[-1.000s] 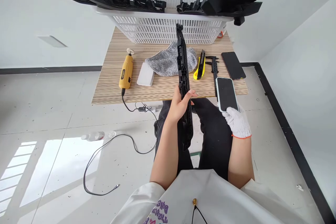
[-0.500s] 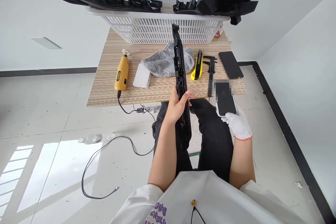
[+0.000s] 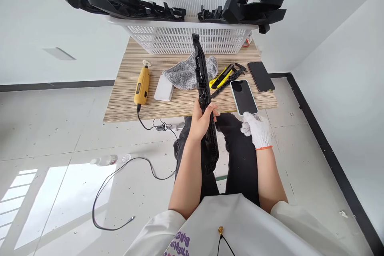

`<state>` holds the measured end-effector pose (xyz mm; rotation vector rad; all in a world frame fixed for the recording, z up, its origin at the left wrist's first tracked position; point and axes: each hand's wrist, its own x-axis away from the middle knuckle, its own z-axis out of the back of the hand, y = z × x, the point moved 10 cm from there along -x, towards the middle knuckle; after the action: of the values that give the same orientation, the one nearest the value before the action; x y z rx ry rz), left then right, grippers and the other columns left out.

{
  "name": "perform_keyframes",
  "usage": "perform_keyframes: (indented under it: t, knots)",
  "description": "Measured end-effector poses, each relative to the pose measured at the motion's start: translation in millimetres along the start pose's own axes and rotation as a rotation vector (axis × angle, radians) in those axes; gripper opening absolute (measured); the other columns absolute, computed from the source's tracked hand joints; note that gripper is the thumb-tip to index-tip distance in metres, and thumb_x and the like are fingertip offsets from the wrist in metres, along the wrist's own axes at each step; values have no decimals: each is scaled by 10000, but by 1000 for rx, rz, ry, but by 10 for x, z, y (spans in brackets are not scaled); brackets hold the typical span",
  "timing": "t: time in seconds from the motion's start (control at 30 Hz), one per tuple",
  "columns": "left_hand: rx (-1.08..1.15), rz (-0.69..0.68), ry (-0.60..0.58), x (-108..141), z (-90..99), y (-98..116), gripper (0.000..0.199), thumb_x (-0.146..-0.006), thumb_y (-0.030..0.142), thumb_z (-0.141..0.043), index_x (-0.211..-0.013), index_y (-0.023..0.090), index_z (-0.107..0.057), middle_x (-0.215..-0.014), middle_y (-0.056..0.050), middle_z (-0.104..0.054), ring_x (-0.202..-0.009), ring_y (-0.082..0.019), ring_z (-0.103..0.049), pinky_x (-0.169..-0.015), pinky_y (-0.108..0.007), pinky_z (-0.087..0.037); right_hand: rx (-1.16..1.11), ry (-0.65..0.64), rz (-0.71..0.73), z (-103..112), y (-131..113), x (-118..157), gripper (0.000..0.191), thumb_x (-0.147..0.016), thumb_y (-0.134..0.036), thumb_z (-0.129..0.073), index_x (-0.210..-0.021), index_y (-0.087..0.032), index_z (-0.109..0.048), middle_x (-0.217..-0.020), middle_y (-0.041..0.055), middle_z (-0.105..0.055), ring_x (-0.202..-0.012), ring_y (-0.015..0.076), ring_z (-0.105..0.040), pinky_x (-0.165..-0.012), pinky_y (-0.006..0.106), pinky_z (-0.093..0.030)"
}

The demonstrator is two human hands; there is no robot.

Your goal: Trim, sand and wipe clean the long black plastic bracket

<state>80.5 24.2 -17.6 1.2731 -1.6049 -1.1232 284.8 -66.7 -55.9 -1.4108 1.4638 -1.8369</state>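
My bare left hand (image 3: 201, 122) is wrapped round the middle of a long black plastic trim part (image 3: 203, 76), which stands tilted over my lap, its far end above the table. My right hand (image 3: 257, 129), in a white knit glove with an orange cuff, pinches the near end of a phone in a pale case (image 3: 244, 97) at the table's front edge. The phone's screen is dark and faces up. Left of that phone, a yellow utility knife (image 3: 221, 78) and a black caliper (image 3: 228, 83) lie slanted against each other. A second black phone (image 3: 261, 76) rests at the right.
A white plastic basket (image 3: 177, 40) with several black plastic parts (image 3: 132, 6) stands at the back of the wooden table (image 3: 126, 108). A grey cloth (image 3: 183, 73), a white block (image 3: 163, 88) and a yellow rotary tool (image 3: 142, 85) lie left. A cable (image 3: 99, 192) loops over the floor.
My right hand has moved left and forward with the pale-cased phone, bringing it over the table. The knife and caliper have swung and shifted left. My left hand keeps its hold.
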Motion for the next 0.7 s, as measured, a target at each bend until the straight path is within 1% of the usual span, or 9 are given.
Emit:
perform_keyframes:
  t: [0.07,0.17,0.27,0.33,0.43,0.5,0.53,0.6,0.7]
  knots:
    - [55,7,14,5,5,4,335,-852,409,-686,-972,246,-419,-826,39,-619,-579,-75,-566,-485,-225,-470,-9,-1,-9,-44,-8,8,461,-695,-493,-803,-609,-186,-471,-483,-60,-394,-393,44,-351,-336,172,-208]
    - [115,5,17,10,-7,15,327,-844,395,-683,-964,247,-417,-810,46,-600,-567,-67,-534,-480,-220,-458,-23,65,10,-56,-34,33,427,-709,-557,-778,-683,-177,-585,-471,-49,-440,-378,62,-389,-331,181,-232]
    - [127,12,22,14,-17,9,333,-829,397,-685,-973,247,-424,-806,43,-591,-570,-68,-528,-478,-218,-454,85,137,99,-78,-88,142,458,-756,-623,-713,-723,-171,-645,-488,-8,-534,-406,98,-491,-355,199,-332]
    - [124,22,29,16,-15,-1,337,-821,400,-686,-975,249,-427,-809,41,-587,-573,-70,-525,-479,-218,-454,196,121,179,-155,-124,238,457,-785,-628,-684,-740,-174,-668,-529,7,-595,-460,115,-556,-423,215,-422]
    - [138,30,48,23,8,-8,314,-825,386,-679,-959,251,-429,-810,39,-581,-578,-68,-515,-484,-212,-450,439,10,303,-347,-182,339,415,-839,-609,-640,-791,-202,-710,-653,12,-685,-612,138,-644,-598,249,-508]
    - [164,25,56,32,23,-3,284,-836,366,-670,-953,253,-436,-801,43,-570,-579,-65,-507,-488,-206,-444,594,-50,377,-460,-230,366,381,-881,-591,-600,-866,-235,-733,-784,9,-735,-755,158,-682,-700,268,-513]
    - [179,21,58,37,28,0,271,-843,359,-666,-952,255,-441,-796,45,-565,-579,-65,-504,-488,-203,-441,636,-72,394,-504,-243,367,378,-900,-592,-575,-912,-249,-733,-829,5,-743,-797,163,-686,-725,274,-506]
    - [202,9,69,51,42,17,253,-851,350,-663,-950,257,-450,-792,48,-558,-579,-63,-502,-488,-198,-434,626,-149,360,-609,-206,361,421,-935,-621,-505,-1018,-263,-712,-862,1,-743,-799,165,-684,-729,282,-499]
    - [198,-15,114,79,88,62,246,-852,348,-665,-946,255,-457,-799,41,-565,-594,-65,-519,-493,-192,-436,584,-366,335,-908,-86,463,496,-977,-636,-398,-1086,-237,-671,-862,11,-716,-762,164,-656,-720,293,-486]
